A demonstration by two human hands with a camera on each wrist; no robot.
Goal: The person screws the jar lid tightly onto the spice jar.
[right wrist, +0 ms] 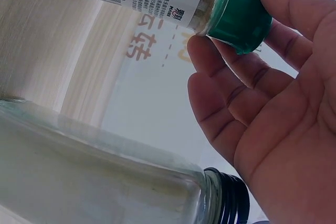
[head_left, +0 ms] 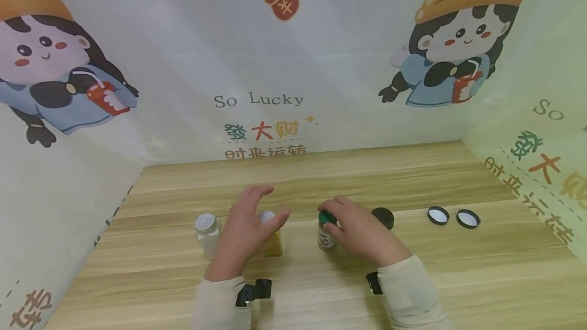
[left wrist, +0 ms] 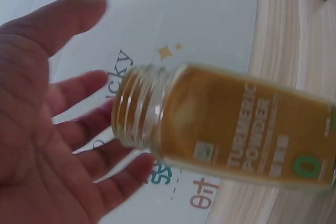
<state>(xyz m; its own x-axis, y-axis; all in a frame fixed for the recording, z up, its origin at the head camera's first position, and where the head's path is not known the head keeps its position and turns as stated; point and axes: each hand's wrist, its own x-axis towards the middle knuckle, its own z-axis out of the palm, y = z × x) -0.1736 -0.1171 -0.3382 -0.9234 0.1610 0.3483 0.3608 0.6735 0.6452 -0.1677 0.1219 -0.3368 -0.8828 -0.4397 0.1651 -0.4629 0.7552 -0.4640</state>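
In the head view my right hand [head_left: 364,230] pinches the green cap of a small spice jar [head_left: 326,240] standing upright on the table. The right wrist view shows thumb and fingers of the hand [right wrist: 283,98] around that green cap [right wrist: 241,17]. My left hand [head_left: 245,236] is held over and beside the turmeric powder jar [head_left: 274,246], thumb and fingers apart. Up close, this jar [left wrist: 226,124] shows a bare threaded neck, and the left hand [left wrist: 58,114] has its fingers spread behind the neck, holding nothing; whether they touch it, I cannot tell.
A glass jar of white contents [head_left: 208,241] stands left of my left hand. Partly behind my right hand is a jar with a black top [head_left: 383,217]. Two black-rimmed lids [head_left: 437,215] lie at the right. A printed cloth [head_left: 183,55] hangs behind the wooden table [head_left: 160,269].
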